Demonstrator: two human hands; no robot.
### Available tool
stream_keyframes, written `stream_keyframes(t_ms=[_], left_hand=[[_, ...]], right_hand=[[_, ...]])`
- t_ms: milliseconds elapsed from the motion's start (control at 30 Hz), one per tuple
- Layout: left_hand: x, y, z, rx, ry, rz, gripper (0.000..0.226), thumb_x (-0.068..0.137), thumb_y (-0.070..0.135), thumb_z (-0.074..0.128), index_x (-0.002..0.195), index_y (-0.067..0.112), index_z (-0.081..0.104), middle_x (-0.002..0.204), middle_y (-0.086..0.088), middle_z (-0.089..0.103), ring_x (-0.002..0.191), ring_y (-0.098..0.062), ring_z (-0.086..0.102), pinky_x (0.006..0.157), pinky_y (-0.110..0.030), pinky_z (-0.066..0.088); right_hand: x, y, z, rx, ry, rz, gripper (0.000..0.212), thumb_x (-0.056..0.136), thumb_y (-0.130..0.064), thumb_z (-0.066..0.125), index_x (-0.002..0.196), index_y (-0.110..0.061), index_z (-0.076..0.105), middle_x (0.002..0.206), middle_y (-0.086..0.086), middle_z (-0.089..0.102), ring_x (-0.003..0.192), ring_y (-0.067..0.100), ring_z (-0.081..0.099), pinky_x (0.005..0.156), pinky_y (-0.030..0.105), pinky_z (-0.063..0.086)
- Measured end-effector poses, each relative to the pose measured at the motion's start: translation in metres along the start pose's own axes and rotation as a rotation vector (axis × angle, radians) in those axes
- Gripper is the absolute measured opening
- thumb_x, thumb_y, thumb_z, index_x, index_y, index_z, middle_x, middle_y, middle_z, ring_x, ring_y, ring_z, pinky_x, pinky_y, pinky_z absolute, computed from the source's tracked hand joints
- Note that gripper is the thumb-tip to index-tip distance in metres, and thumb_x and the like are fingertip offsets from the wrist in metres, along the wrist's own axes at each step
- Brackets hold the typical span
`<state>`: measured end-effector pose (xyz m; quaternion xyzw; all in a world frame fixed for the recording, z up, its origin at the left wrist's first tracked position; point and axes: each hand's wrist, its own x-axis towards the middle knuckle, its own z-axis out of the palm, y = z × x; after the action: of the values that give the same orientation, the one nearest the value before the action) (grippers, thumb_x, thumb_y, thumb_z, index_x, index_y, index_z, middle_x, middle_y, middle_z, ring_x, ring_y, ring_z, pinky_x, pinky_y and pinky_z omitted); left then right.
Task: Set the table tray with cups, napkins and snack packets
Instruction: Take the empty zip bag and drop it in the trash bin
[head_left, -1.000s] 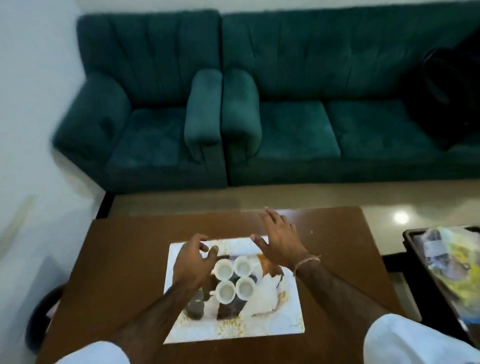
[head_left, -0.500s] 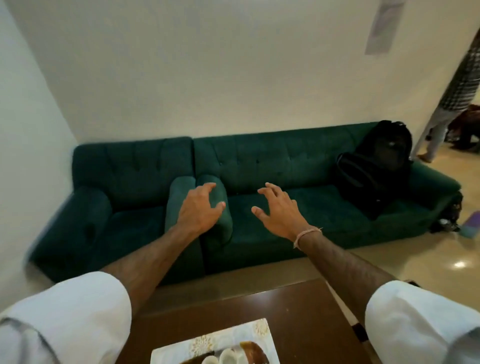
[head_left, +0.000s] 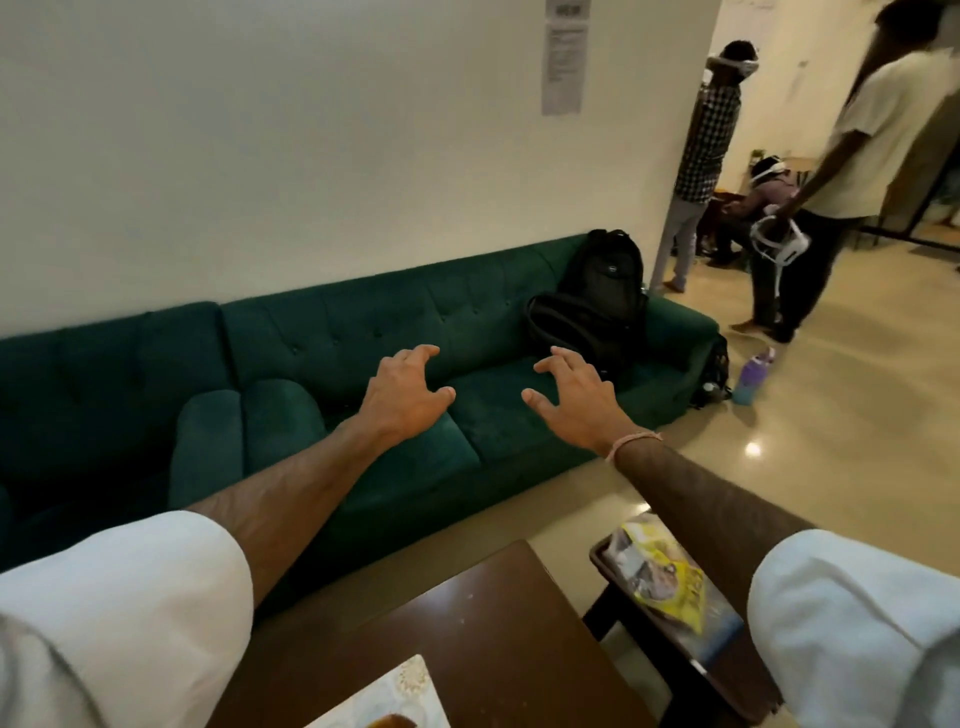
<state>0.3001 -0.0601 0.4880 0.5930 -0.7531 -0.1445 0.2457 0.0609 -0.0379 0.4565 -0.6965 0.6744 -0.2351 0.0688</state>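
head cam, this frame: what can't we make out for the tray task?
- Tray: head view, cut off by the bottom edge; only a corner shows, so cups and napkins cannot be seen.
- Snack packets: partly behind the right sleeve; count and print unclear.
- Wall notice: too small and blurred to read.
- Left hand and right hand: both open and empty in mid-air; their target is not shown.
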Motion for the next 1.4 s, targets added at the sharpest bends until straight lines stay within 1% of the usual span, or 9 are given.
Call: stream_keyframes(t_ms=[300,533,833,967,1067,1167,1267,1333,1400], left_hand=[[0.033,0.117,0.162,-0.050,-0.180,0.021,0.066,0.085,0.034,0.067,0.145,0.020,0.042,0.147,-0.007,0.046,0.130,-0.023,0.047,0.110,-0.047,0.039],[0.038,0.187,0.319,-0.047,-0.371,0.018,0.064,0.086,0.033,0.067,0.144,0.020,0.044,0.146,-0.009,0.047,0.131,-0.025,0.045,0.110,-0.049,0.038],[0.009,0.200,0.502,0.022,-0.620,0.032,0.059,0.085,0.035,0.068,0.139,0.017,0.049,0.141,-0.010,0.053,0.127,-0.029,0.048,0.104,-0.041,0.041],[-0.014,0.193,0.577,0.037,-0.711,0.032,0.057,0.083,0.040,0.066,0.135,0.020,0.051,0.136,-0.008,0.055,0.125,-0.030,0.050,0.101,-0.042,0.043],[-0.036,0.185,0.633,0.034,-0.754,0.047,0.051,0.079,0.045,0.068,0.122,0.020,0.056,0.118,-0.008,0.062,0.112,-0.028,0.056,0.093,-0.041,0.047],[-0.062,0.178,0.671,0.000,-0.737,0.043,0.044,0.076,0.046,0.072,0.107,0.020,0.056,0.099,-0.004,0.060,0.096,-0.025,0.058,0.083,-0.037,0.049],[-0.068,0.170,0.692,-0.095,-0.576,0.024,0.027,0.080,0.032,0.070,0.100,0.021,0.055,0.091,0.001,0.055,0.085,-0.020,0.057,0.070,-0.031,0.045],[-0.051,0.163,0.695,-0.129,-0.423,-0.029,0.023,0.083,0.027,0.067,0.102,0.021,0.056,0.098,-0.002,0.058,0.087,-0.017,0.055,0.072,-0.033,0.049],[-0.018,0.150,0.694,-0.083,-0.277,-0.080,0.027,0.084,0.025,0.066,0.109,0.017,0.058,0.112,-0.007,0.057,0.102,-0.022,0.054,0.087,-0.041,0.048]], right_hand=[[-0.027,0.205,-0.022,-0.001,0.013,0.182,0.042,0.091,-0.049,0.055,0.123,-0.022,0.054,0.154,0.002,0.033,0.137,0.029,0.038,0.107,0.052,0.033],[-0.070,0.365,-0.003,0.014,-0.082,0.338,0.034,0.091,-0.046,0.057,0.115,-0.021,0.059,0.153,0.003,0.035,0.136,0.030,0.039,0.103,0.051,0.034],[-0.144,0.500,0.082,0.060,-0.232,0.537,0.033,0.093,-0.041,0.057,0.118,-0.020,0.061,0.152,0.006,0.037,0.135,0.032,0.040,0.105,0.051,0.036],[-0.179,0.540,0.132,0.134,-0.323,0.616,0.028,0.090,-0.024,0.059,0.116,-0.013,0.062,0.127,0.013,0.057,0.115,0.033,0.057,0.098,0.036,0.045],[-0.201,0.559,0.173,0.292,-0.414,0.796,0.026,0.091,-0.020,0.056,0.115,-0.012,0.060,0.114,0.013,0.069,0.107,0.032,0.064,0.095,0.033,0.047],[-0.215,0.565,0.210,0.581,-0.351,1.025,0.028,0.091,-0.016,0.057,0.119,-0.013,0.058,0.107,0.015,0.072,0.096,0.032,0.069,0.090,0.043,0.055],[-0.213,0.560,0.236,0.992,-0.186,1.137,0.028,0.089,0.006,0.057,0.116,-0.002,0.059,0.099,0.017,0.069,0.078,0.025,0.068,0.064,0.029,0.058],[-0.207,0.559,0.254,1.059,-0.104,1.107,0.027,0.085,0.011,0.060,0.110,0.001,0.065,0.102,0.017,0.071,0.086,0.026,0.069,0.070,0.030,0.060],[-0.195,0.558,0.270,0.964,-0.055,1.073,0.026,0.084,0.002,0.064,0.109,-0.001,0.069,0.109,0.014,0.073,0.100,0.027,0.069,0.088,0.041,0.058]])
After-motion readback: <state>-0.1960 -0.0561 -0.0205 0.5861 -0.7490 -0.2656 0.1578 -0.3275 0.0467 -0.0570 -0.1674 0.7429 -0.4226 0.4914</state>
